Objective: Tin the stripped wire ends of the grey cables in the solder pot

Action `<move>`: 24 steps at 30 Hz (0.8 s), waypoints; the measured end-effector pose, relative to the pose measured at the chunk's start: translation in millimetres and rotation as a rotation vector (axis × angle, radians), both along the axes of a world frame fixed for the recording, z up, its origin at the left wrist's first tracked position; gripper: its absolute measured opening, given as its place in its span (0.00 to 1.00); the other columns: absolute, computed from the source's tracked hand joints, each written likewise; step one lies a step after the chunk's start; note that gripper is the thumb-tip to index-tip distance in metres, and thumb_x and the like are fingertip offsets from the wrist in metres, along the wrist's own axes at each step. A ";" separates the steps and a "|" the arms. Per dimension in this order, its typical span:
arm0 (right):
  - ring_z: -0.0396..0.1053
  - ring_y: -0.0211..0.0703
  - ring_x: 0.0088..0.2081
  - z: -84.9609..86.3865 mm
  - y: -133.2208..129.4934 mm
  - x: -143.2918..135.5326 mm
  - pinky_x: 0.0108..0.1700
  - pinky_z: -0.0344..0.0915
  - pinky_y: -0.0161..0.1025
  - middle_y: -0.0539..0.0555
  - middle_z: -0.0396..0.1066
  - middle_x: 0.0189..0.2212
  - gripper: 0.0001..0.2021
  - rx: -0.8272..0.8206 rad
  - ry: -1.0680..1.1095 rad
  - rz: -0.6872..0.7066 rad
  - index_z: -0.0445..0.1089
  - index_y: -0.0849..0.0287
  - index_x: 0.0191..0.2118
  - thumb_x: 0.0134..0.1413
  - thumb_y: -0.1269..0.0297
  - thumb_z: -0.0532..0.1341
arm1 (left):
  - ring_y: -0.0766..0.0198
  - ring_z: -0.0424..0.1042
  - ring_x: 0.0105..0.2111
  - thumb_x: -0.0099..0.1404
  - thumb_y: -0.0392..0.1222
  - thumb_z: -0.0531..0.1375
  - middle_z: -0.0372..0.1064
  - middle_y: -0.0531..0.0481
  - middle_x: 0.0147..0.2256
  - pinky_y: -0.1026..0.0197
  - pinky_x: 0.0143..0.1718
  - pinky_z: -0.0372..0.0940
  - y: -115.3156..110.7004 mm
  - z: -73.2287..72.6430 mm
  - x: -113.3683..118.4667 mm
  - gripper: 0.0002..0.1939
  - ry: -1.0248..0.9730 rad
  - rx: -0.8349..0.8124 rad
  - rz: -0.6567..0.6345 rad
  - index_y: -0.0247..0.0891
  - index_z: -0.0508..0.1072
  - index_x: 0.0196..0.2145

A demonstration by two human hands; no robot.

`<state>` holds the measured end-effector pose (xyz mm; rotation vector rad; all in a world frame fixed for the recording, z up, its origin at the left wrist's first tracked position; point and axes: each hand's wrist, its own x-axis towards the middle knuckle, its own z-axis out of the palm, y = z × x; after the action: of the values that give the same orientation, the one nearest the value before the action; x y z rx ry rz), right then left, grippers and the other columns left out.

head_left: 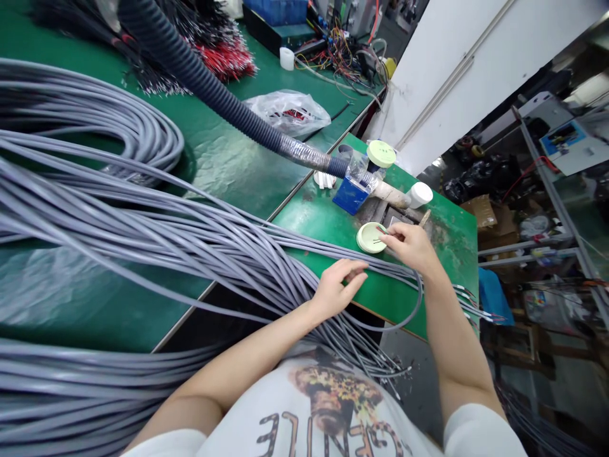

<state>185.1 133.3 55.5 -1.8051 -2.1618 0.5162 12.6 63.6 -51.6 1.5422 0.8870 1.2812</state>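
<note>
Long grey cables (228,231) run in a thick bundle from the left across the green bench. My right hand (409,244) pinches the end of one grey cable, its thin wires pointing into a small pale round dish (370,238). That cable curves down in a loop below my right wrist. Over the bundle, my left hand (339,287) is held with fingers bent and apart, nothing visible in it. Just behind the dish are a blue box (351,194) and a pale pipe fitted to a dark corrugated hose (228,108).
A white round container (420,194) and a yellow-green lid (381,153) stand at the back of the small bench. Coiled cables (143,139), a plastic bag (288,113) and red-black wires (223,58) lie on the larger table. Shelving is at right.
</note>
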 end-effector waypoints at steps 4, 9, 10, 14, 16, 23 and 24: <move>0.55 0.34 0.22 12.3 -35.2 -5.9 0.25 0.51 0.33 0.46 0.58 0.18 0.12 0.067 0.211 -0.080 0.66 0.60 0.24 0.53 0.59 0.60 | 0.64 0.72 0.36 0.61 0.42 0.63 0.72 0.47 0.37 0.64 0.35 0.68 10.6 29.8 25.7 0.13 -0.458 -0.286 -0.023 0.38 0.71 0.43; 0.56 0.33 0.23 7.3 -59.5 -9.9 0.25 0.52 0.32 0.46 0.60 0.20 0.10 0.141 0.290 -0.162 0.66 0.59 0.25 0.54 0.61 0.59 | 0.69 0.68 0.27 0.54 0.43 0.67 0.68 0.54 0.29 0.68 0.26 0.68 13.2 51.5 47.1 0.13 -0.710 -0.468 -0.066 0.36 0.69 0.33; 0.57 0.34 0.23 6.2 -61.6 -9.7 0.25 0.53 0.32 0.46 0.61 0.20 0.10 0.150 0.296 -0.168 0.66 0.59 0.26 0.55 0.61 0.59 | 0.70 0.67 0.26 0.53 0.43 0.68 0.67 0.55 0.28 0.68 0.25 0.67 12.5 52.4 47.8 0.13 -0.725 -0.483 -0.069 0.36 0.69 0.33; 0.58 0.34 0.23 5.0 -65.3 -8.6 0.25 0.54 0.32 0.47 0.63 0.22 0.09 0.164 0.308 -0.153 0.67 0.59 0.26 0.55 0.62 0.60 | 0.70 0.68 0.26 0.52 0.42 0.69 0.68 0.55 0.26 0.70 0.23 0.65 11.2 51.7 43.1 0.14 -0.740 -0.534 -0.111 0.36 0.69 0.34; 0.58 0.33 0.23 5.6 -65.9 -9.0 0.26 0.54 0.33 0.47 0.64 0.22 0.09 0.165 0.310 -0.139 0.67 0.59 0.26 0.55 0.62 0.60 | 0.69 0.69 0.26 0.51 0.41 0.69 0.69 0.54 0.26 0.70 0.22 0.64 12.1 51.4 39.9 0.14 -0.729 -0.562 -0.133 0.36 0.69 0.32; 0.58 0.33 0.21 6.3 -67.3 -11.3 0.23 0.54 0.32 0.46 0.62 0.19 0.09 0.087 0.410 -0.159 0.67 0.59 0.25 0.52 0.61 0.61 | 0.73 0.61 0.20 0.52 0.45 0.68 0.66 0.56 0.23 0.69 0.20 0.57 19.5 49.9 30.3 0.14 -0.587 -0.574 -0.257 0.35 0.68 0.27; 0.58 0.32 0.20 5.6 -66.5 -10.0 0.23 0.53 0.32 0.45 0.62 0.18 0.10 0.057 0.447 -0.172 0.67 0.59 0.25 0.52 0.60 0.62 | 0.74 0.60 0.20 0.52 0.45 0.68 0.66 0.56 0.22 0.69 0.20 0.56 20.8 48.3 26.6 0.14 -0.545 -0.562 -0.265 0.35 0.68 0.27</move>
<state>175.1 66.8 61.1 -1.6368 -1.6905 0.7277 39.3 84.3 -3.3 0.7793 0.5900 1.0581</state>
